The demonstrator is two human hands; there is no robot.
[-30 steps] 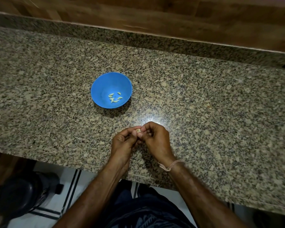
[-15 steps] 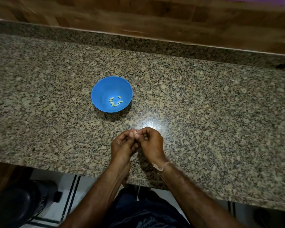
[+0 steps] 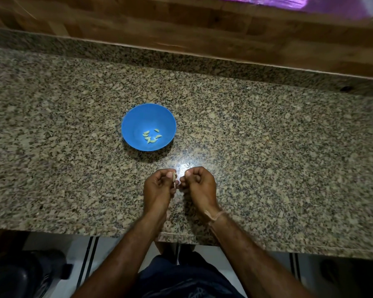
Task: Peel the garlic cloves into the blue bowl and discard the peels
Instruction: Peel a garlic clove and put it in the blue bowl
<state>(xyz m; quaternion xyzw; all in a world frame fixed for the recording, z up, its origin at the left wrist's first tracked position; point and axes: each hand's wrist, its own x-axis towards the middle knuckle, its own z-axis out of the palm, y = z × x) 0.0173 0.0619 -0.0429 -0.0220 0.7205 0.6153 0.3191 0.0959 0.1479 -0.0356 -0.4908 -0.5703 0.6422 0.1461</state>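
Pinching a small garlic clove in left hand over granite counter, papery peel dangling. Right hand curled, contents unclear. Light, slippery; best gripped at ends. Peeled cloves in blue bowl, well beyond.

Dim, glare on counter, edges bowed, dark

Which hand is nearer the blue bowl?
Left. The left hand sits just below the blue bowl, pinching a garlic clove. The right hand is beside it, farther right of the bowl.
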